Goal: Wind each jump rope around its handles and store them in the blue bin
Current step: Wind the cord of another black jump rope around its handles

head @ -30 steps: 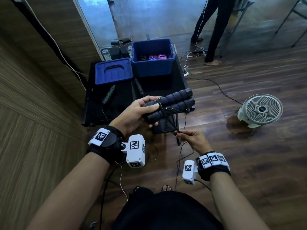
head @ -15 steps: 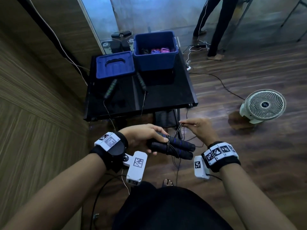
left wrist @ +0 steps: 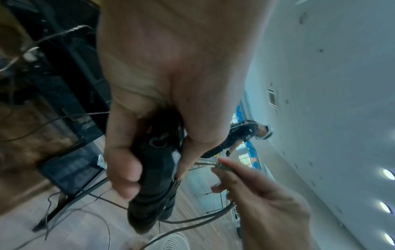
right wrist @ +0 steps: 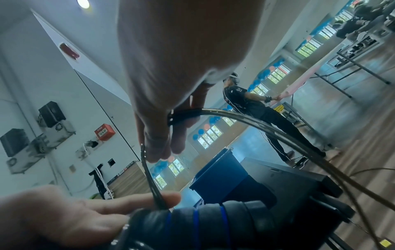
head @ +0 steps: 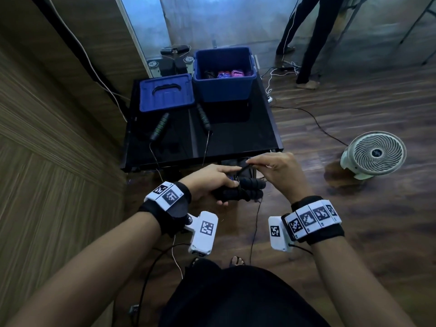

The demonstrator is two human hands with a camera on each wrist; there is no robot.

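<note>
On the black table (head: 236,142), at about 10 o'clock from the hands, the blue lid (head: 165,93) lies flat. Just below it a second jump rope (head: 160,126) waits unwound, its two handles apart and its thin cords trailing over the near table edge. The blue bin (head: 224,88) stands open at 12 o'clock and already holds coloured bundles.

The left hand (head: 207,182) wraps thumb and fingers around the paired handles (head: 238,190) of the rope in work, holding them side by side below the table's near edge. The handles look foam-padded and ribbed, so they likely give a firm, non-slip hold at mid-length. The right hand (head: 278,171), at 1 o'clock from the handles, pinches a doubled loop of the cord (right wrist: 245,118), which springs in a stiff arc; it looks like a thin, light cable that will probably want to uncoil unless kept taut.

Slack cord hangs toward the floor at 6 o'clock, near the person's feet. The table edge sits close above the hands, so winding room seems best below and to the right, toward the fan (head: 375,154) at 3 o'clock, which stands well apart.
</note>
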